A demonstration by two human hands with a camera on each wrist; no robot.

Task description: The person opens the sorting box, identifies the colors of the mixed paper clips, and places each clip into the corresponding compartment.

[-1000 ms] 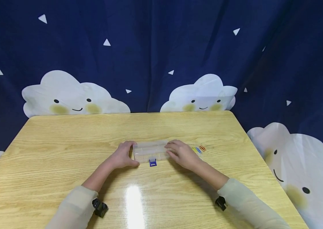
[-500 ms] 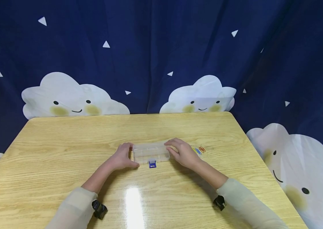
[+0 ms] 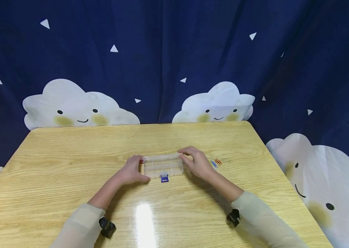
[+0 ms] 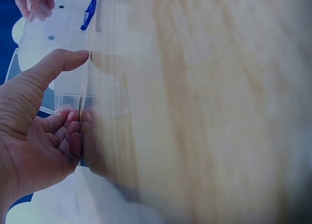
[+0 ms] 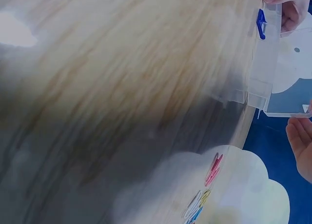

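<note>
A clear plastic compartment box [image 3: 162, 167] with a blue latch [image 3: 164, 178] on its front lies on the wooden table. My left hand [image 3: 132, 170] grips the box's left end, thumb at the front and fingers curled behind. The transparent lid [image 5: 287, 113] is raised at an angle above the base in the right wrist view. At the lid's right end, my right hand [image 3: 200, 166] holds its edge between thumb and fingers. The left wrist view shows the left hand's thumb and fingers [image 4: 66, 136] around the box end.
Several coloured paper clips [image 3: 216, 162] lie just right of the right hand; red, yellow, white and blue ones show in the right wrist view. A dark blue curtain [image 3: 159, 62] with white clouds hangs behind the table [image 3: 69, 155].
The lid has swung upward and away from the base. My right hand has risen slightly toward the back with it, while the left hand keeps its grip on the box's left end.
</note>
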